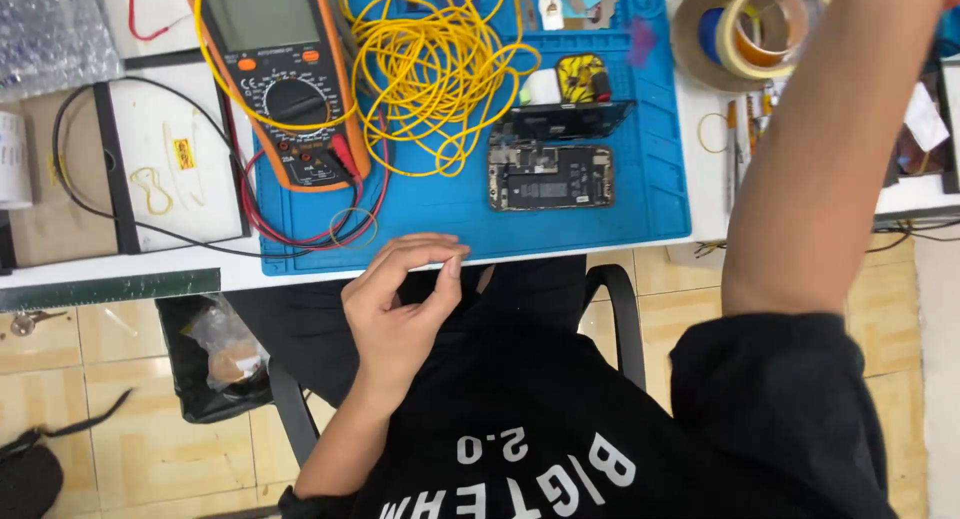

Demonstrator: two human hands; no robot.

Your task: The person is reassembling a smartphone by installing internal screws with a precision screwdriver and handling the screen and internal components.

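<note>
Here the person's left hand (400,304) hovers at the near edge of the bench (640,251), thumb and forefinger pinched together at the tips as if on something very small; what lies in that grip, if anything, is too tiny to make out. The fingertips sit just over the front rim of the blue rubber work mat (660,179).

The right arm stretches up and away past the far right of the bench, and the right hand itself is out of view, so its grip cannot be told.

Nearest the pinching fingers, well up on the mat, lies an opened dark phone body with its circuit boards bare (550,177), its long axis running left to right across the mat. Just behind it, touching or nearly so, lies a black phone screen panel (570,120), also lengthwise left to right, slightly tilted.

To the left stands an orange-cased grey multimeter (285,79), long axis pointing away from the person, red and black leads looping below it. A loose tangle of thin yellow wire (435,74) spreads between meter and phone. Rolls of tape (745,29) rest at the far right.
</note>
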